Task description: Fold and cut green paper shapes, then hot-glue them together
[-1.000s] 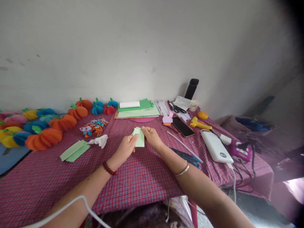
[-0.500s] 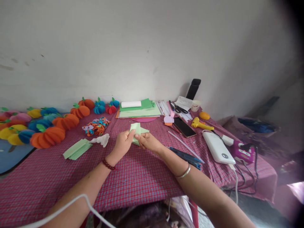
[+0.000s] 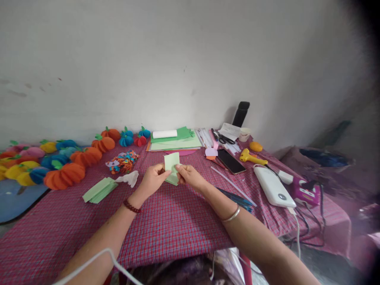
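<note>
Left hand (image 3: 152,180) and right hand (image 3: 190,176): fingers of both observed clamped on light-green paper (image 3: 171,159); crumpled white tissue (image 3: 130,178) left of the fingers, black smartphone (image 3: 231,161) to their right

No readable text; print on white slip (image 3: 230,131) too small.

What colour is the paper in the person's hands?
Pale green; the paper shows best in the head view.

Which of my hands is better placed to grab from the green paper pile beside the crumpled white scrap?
Left, I'd say. The left hand is nearer the green paper pile; the right hand would have to cross it. Both hold the folded paper, so the right could keep it.
</note>
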`<state>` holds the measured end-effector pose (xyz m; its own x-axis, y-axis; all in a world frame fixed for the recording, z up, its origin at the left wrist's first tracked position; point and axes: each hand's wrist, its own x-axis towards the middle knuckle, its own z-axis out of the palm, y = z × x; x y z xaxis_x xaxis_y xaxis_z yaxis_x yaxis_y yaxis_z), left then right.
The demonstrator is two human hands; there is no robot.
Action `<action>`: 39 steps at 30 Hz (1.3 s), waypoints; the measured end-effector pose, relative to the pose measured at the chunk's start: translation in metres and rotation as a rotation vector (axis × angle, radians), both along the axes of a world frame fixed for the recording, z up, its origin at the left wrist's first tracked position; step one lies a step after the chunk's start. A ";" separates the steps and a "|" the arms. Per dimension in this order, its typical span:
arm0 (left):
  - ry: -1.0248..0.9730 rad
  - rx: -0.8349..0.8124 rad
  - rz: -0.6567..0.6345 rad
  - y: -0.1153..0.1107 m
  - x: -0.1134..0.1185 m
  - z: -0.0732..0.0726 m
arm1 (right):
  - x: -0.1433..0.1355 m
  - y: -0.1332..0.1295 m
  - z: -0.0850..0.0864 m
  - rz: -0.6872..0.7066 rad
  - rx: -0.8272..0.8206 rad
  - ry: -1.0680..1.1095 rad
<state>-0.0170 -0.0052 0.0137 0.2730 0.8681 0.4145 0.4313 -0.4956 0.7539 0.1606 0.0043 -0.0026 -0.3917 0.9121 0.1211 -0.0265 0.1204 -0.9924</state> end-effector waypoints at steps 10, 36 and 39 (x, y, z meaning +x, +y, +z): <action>0.036 0.248 0.046 -0.004 -0.015 0.011 | 0.004 -0.003 0.009 0.182 -0.280 0.301; -0.246 -0.355 0.004 -0.005 0.017 -0.013 | -0.003 0.004 0.001 -0.175 0.084 0.153; -0.260 -0.444 -0.064 -0.006 0.019 -0.014 | -0.002 0.004 0.001 -0.178 0.096 0.141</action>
